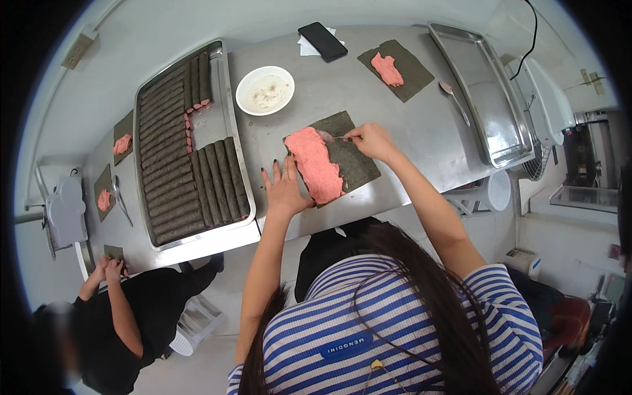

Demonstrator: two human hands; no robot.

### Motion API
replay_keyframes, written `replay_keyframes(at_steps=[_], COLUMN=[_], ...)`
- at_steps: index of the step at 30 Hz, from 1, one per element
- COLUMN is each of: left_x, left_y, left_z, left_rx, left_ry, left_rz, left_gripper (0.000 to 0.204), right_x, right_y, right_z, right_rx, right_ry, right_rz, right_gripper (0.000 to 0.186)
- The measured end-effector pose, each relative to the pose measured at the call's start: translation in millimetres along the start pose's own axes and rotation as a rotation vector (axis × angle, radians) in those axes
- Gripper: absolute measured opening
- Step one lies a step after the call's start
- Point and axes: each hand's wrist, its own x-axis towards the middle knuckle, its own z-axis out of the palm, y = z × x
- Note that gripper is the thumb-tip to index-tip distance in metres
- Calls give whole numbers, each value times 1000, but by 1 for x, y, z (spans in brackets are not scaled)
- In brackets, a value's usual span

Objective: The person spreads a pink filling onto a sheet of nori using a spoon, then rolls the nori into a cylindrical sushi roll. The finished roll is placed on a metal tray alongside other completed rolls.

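A dark green seaweed sheet [357, 164] lies on the steel table, its left half covered in pink paste [313, 164]. My left hand [282, 194] rests open at the left edge of the sheet, fingers spread. My right hand [368, 141] grips a metal spoon [339, 138] whose bowl is at the upper edge of the paste. A white bowl [265, 90] with cloudy liquid and specks stands beyond my left hand.
A tray [252, 210] of dark rolls fills the left; an empty tray [490, 99] sits right. Other paste-topped sheets [412, 85], spoons [461, 105] and a phone [322, 41] lie around. A co-worker [131, 322] in black works at lower left.
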Motion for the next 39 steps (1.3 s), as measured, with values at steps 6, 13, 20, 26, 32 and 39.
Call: replay_keyframes(at_steps=[6, 13, 20, 26, 32, 39], left_x=[2, 2, 3, 0, -1, -8], left_y=[0, 1, 0, 0, -3, -4], left_z=[1, -1, 1, 0, 2, 11], left_rx=[39, 42, 32, -14, -40, -81], left_ry=[-11, -28, -34, -4, 36, 85], left_rz=[3, 8, 17, 20, 38, 82], left_gripper=[133, 134, 133, 127, 126, 117], right_x=[-45, -94, -123, -102, -39, -7], right_y=[11, 19, 16, 46, 38, 60], right_z=[5, 4, -17, -2, 55, 54], right_rx=[17, -21, -160, 474, 1141, 986], right_ry=[-40, -54, -200, -83, 90, 112], right_rz=[-44, -56, -34, 106, 176, 131], right_gripper=[28, 29, 30, 23, 19, 15])
